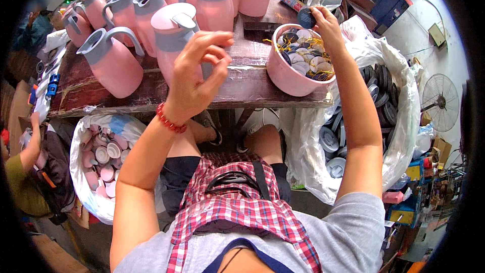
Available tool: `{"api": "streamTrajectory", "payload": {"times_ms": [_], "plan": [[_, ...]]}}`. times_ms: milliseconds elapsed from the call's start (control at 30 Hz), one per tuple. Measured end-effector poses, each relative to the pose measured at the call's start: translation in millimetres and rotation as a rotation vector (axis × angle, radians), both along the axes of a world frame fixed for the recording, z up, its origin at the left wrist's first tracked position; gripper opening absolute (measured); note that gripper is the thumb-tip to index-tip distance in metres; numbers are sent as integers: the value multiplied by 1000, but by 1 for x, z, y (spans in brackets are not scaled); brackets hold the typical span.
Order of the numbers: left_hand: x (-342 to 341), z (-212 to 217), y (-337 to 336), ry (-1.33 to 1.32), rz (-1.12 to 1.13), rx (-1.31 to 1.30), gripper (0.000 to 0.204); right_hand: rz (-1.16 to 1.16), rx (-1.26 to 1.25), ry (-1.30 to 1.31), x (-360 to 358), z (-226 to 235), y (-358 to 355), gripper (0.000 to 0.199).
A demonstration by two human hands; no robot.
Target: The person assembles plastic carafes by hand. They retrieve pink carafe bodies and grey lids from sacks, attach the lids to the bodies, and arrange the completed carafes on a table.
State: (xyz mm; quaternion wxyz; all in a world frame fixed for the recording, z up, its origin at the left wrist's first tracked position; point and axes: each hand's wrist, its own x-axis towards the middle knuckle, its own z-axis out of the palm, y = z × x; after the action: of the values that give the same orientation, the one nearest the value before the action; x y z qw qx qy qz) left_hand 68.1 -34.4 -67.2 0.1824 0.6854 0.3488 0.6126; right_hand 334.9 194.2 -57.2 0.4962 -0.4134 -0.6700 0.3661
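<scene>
Brown table (247, 88), upper frame: our right hand (327, 24) pinches a disc (305, 18); left hand (201, 68), fingers loosely curled, near a jug (169, 45)

The right hand (326, 24) holds a dark disc (305, 18) near a pink tub (293, 84).

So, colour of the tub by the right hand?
The tub is pale pink, best seen in the head view.
</scene>
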Motion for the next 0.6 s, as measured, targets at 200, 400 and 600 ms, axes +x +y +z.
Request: {"api": "streamTrajectory", "payload": {"times_ms": [200,400,600], "plan": [[2,-5,-8,-316,70,-50,25,309,58,-153,-39,18,-72,24],[-18,-59,-19,-476,376,-538,22,515,-79,-271,-122,-37,-106,22],[-27,-68,-3,-443,236,-575,28,575,186,-446,-155,-52,-105,20]]}}
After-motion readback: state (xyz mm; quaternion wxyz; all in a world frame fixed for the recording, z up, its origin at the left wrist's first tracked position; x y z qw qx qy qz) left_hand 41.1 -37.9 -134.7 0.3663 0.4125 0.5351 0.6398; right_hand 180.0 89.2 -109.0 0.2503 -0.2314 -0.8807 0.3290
